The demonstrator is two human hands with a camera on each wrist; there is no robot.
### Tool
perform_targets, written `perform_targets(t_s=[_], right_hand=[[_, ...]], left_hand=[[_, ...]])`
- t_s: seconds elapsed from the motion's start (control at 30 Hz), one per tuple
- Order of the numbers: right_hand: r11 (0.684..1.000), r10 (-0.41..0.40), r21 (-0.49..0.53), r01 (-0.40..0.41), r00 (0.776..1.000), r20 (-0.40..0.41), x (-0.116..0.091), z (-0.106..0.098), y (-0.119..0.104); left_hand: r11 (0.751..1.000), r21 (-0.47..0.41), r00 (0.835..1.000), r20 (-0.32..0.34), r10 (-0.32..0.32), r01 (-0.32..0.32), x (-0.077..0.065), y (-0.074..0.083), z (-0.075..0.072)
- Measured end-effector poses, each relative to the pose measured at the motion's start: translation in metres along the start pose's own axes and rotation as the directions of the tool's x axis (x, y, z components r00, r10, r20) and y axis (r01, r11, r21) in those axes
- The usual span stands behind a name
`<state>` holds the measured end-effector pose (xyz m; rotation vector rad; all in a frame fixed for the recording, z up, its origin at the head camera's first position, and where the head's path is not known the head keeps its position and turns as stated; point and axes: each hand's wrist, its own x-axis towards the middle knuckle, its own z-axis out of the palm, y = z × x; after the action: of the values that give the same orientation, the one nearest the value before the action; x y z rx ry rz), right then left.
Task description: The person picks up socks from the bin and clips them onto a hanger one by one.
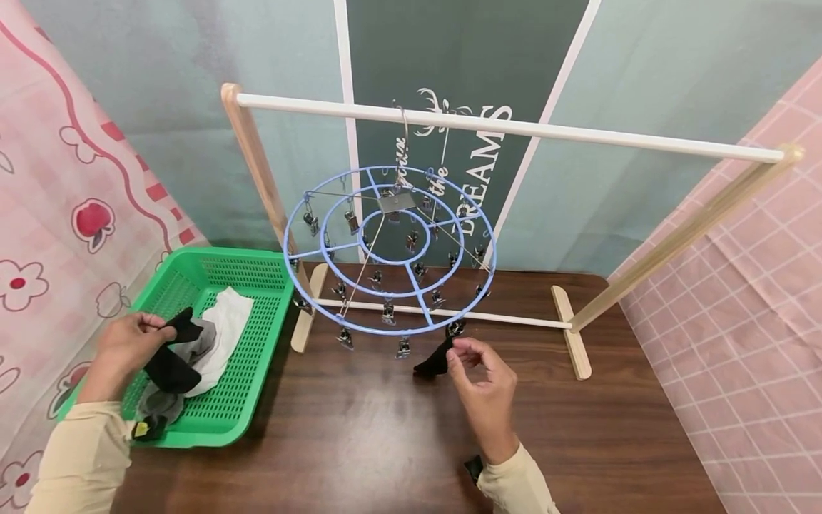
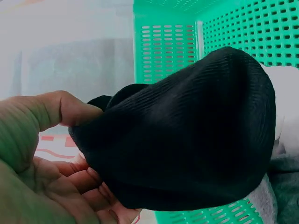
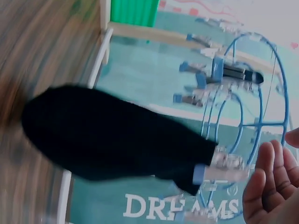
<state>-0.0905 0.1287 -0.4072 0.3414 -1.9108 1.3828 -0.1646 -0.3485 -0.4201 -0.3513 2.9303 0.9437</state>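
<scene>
Over the green basket [image 1: 239, 422], my left hand [image 1: 131, 346] pinches a black sock [image 1: 172, 370] between thumb and fingers. Its ribbed cloth [image 2: 187, 135] fills much of the left wrist view. A second black sock [image 1: 432, 363] hangs from a metal clip [image 1: 454, 328] at the front of the blue round drying hanger [image 1: 385, 331]. My right hand [image 1: 486, 378] is beside that sock, its fingers loosely bent. In the right wrist view, the fingers [image 3: 266, 161] are apart from the clipped sock [image 3: 112, 135] and hold nothing.
White cloth [image 1: 227, 321] and grey cloth [image 1: 200, 343] lie in the basket. The hanger, with several dangling clips, hooks over the white rail [image 1: 514, 127] of a wooden stand [image 1: 681, 253]. The stand is on a brown table [image 1: 359, 435] before a printed backdrop.
</scene>
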Motion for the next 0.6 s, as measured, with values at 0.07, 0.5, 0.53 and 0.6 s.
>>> perform_targets(t_s=[0.07, 0.5, 0.53, 0.6], right_hand=[[0.998, 0.033, 0.047, -0.036, 0.998, 0.055, -0.001, 0.003, -0.002], [0.972, 0.224, -0.002, -0.235, 0.921, 0.319, -0.016, 0.022, 0.032], [0.971, 0.226, 0.000, -0.240, 0.915, 0.335, -0.015, 0.023, 0.034], [0.971, 0.222, 0.005, -0.240, 0.904, 0.367, -0.014, 0.026, 0.035]], left_hand=[[1.000, 0.000, 1.000, -0.007, 0.016, -0.016, 0.000, 0.001, 0.000], [0.997, -0.067, 0.996, 0.090, -0.018, 0.024, -0.006, 0.013, 0.000], [0.998, -0.068, 0.997, 0.083, -0.011, 0.017, -0.007, 0.013, 0.000], [0.998, -0.065, 0.998, 0.054, 0.014, -0.011, -0.008, 0.015, 0.002]])
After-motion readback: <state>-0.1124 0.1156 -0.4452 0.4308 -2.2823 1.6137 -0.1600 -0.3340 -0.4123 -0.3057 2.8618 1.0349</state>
